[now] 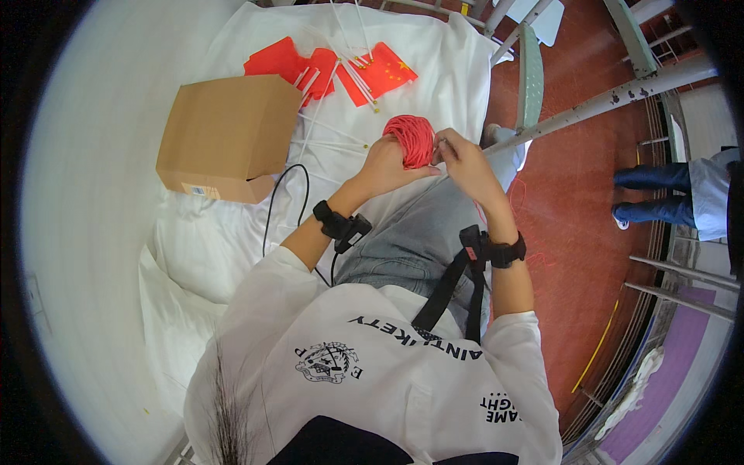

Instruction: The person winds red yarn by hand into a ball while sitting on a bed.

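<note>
L hand point(387, 168) is wrapped around the near L side of 1 red cord skein point(413, 139), fingers and thumb clamped on it; skein is held up over the near part of the bed. R hand point(468, 165) has its fingertips bunched tog. at the skein's R edge, touching; can't tell if a strand is pinched. Thin loose red strands point(522, 186) trail R of the skein, count unclear.

2 black wrist units point(341, 226), 1 per wrist, nearer than skein. 1 black strap point(440, 298) hangs nearer still, by the R wrist.

L of skein: 1 cardboard box point(221, 128), w/ small barcode label point(200, 190) on its near side, too tiny to read. Black cable point(270, 209) also L and nearer.

Beyond skein, a bit L: at least 3 red flags point(387, 74), yellow stars on one, w/ several white sticks point(355, 81), overlapping so no exact count. White sheet point(442, 54) under all that.

Nearest side: white shirt point(434, 387) w/ dark lettering and 1 round crest, plus grey jeans point(411, 232). R of skein: chipped metal rail point(597, 105), reddish floor point(573, 209); far R, 1 other person point(659, 194) in blue trousers.
</note>
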Demonstrator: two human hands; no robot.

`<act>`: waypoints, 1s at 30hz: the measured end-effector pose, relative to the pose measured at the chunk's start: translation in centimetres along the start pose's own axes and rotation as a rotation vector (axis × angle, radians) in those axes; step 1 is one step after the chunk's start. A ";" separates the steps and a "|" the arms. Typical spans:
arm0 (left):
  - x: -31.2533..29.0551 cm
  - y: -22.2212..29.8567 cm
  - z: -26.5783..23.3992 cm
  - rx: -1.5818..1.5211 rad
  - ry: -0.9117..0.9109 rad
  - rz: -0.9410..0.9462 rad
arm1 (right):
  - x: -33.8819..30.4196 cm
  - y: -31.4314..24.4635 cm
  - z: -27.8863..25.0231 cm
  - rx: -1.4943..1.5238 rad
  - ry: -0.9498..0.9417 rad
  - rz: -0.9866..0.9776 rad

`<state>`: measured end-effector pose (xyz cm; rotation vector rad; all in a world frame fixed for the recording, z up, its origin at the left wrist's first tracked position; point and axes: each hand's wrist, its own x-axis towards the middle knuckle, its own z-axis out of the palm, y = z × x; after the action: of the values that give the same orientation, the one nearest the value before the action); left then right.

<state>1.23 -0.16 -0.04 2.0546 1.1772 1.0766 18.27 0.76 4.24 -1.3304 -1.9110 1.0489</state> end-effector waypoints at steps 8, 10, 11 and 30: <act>1.0 -0.2 -0.7 0.125 -0.084 -0.310 | -1.4 3.7 -0.5 0.181 -0.066 0.179; 0.4 -0.8 -0.1 0.215 -0.038 -0.150 | -0.4 1.6 -0.2 0.263 0.143 0.246; -0.1 -1.1 0.0 0.138 -0.120 -0.259 | -0.2 1.1 -0.5 0.208 0.170 0.236; -1.5 -1.9 -3.4 -0.839 -0.010 -0.497 | -0.7 -2.4 5.2 0.340 -0.010 0.161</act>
<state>-2.91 -0.35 -0.17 1.0551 0.9238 1.0513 13.11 -1.76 3.51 -1.2958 -1.5631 1.3916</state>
